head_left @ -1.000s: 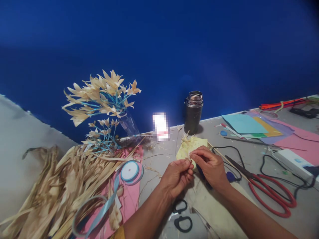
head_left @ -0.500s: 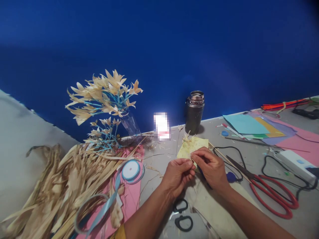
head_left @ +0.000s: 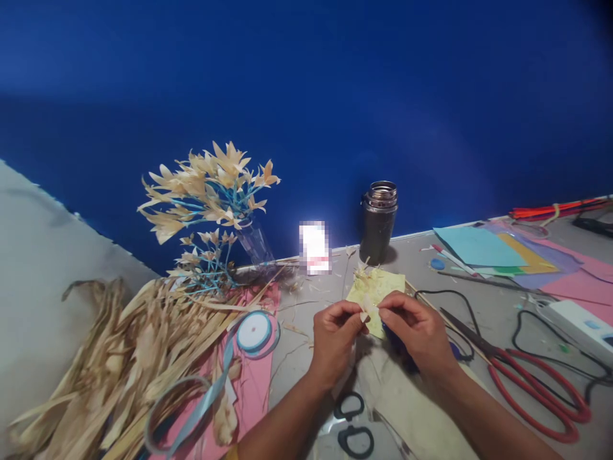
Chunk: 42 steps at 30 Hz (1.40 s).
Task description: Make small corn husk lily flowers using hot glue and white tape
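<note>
Husk piece, pinched between both hands

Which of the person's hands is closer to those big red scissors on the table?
The right hand. It sits just left of the red scissors, near their blades. The left hand lies further left, beyond the right one, nearer the blue ribbon spool.

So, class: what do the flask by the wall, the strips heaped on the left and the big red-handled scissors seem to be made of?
Flask: likely metal, with a shiny ribbed rim and a dark matte body. Strips: dried plant husk or leaf, it seems, being tan, fibrous, curled and dull. Scissors: dark metal blades with glossy red handles, probably plastic.
</note>
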Each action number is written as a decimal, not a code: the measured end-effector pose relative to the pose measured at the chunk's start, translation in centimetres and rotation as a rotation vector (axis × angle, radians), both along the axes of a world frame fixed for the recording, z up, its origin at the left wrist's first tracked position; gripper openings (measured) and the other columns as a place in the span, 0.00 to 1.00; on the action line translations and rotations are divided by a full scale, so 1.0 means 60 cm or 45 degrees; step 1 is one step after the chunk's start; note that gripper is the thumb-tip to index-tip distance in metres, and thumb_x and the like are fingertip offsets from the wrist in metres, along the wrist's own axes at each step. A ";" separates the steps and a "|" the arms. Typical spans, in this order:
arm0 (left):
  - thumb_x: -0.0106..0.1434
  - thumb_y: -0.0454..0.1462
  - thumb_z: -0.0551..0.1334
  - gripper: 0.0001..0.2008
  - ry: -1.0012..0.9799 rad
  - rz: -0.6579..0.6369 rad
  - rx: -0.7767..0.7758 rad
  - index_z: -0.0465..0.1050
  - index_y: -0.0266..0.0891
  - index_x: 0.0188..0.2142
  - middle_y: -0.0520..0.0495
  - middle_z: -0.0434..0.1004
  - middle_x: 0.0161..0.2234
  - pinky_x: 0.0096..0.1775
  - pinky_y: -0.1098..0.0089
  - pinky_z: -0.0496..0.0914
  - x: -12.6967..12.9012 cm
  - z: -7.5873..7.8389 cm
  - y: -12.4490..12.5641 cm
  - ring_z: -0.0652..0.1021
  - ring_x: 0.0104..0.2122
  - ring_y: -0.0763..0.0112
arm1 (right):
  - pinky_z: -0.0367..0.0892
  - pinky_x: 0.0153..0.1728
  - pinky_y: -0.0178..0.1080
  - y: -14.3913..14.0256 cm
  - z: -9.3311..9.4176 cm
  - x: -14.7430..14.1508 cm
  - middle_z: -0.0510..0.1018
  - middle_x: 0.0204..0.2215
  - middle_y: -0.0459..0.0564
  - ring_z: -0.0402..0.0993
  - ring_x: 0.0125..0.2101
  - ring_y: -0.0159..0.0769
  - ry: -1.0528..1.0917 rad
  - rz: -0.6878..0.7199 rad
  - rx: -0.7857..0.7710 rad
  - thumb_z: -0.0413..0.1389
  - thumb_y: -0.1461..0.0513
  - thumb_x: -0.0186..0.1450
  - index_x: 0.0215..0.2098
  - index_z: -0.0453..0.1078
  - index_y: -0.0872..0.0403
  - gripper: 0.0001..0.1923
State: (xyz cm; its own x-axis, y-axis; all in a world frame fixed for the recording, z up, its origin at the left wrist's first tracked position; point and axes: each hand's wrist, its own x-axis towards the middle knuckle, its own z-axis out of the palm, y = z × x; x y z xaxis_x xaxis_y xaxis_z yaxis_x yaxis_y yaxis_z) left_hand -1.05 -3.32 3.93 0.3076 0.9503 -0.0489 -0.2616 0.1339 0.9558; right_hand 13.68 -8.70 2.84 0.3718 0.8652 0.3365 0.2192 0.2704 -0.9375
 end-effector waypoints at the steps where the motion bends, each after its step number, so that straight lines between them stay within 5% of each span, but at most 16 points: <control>1: 0.50 0.36 0.72 0.06 0.004 0.023 0.035 0.79 0.36 0.24 0.53 0.74 0.18 0.27 0.74 0.66 0.000 0.001 -0.001 0.72 0.20 0.76 | 0.64 0.26 0.36 -0.001 0.001 -0.002 0.76 0.26 0.46 0.68 0.25 0.33 -0.019 0.018 0.005 0.62 0.58 0.64 0.31 0.77 0.51 0.06; 23: 0.53 0.34 0.69 0.04 0.156 0.101 0.265 0.79 0.38 0.23 0.52 0.73 0.22 0.29 0.73 0.66 -0.002 -0.011 -0.005 0.71 0.24 0.73 | 0.60 0.25 0.35 -0.001 -0.007 -0.014 0.72 0.26 0.43 0.64 0.24 0.31 -0.056 0.113 -0.009 0.62 0.59 0.65 0.30 0.75 0.51 0.06; 42: 0.49 0.43 0.76 0.15 -0.001 -0.011 -0.043 0.73 0.36 0.24 0.53 0.73 0.19 0.27 0.74 0.65 -0.004 -0.014 0.000 0.71 0.20 0.76 | 0.61 0.27 0.38 -0.001 -0.009 -0.014 0.75 0.28 0.46 0.68 0.28 0.35 -0.003 0.136 -0.049 0.61 0.58 0.65 0.31 0.77 0.52 0.08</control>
State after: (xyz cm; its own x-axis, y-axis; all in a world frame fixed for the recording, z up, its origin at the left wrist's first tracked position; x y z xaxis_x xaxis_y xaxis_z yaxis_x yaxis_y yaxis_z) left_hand -1.30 -3.30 3.06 0.3159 0.9453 -0.0808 -0.2613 0.1686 0.9504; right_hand 12.83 -8.77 2.33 0.2758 0.9123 0.3028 0.1932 0.2560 -0.9472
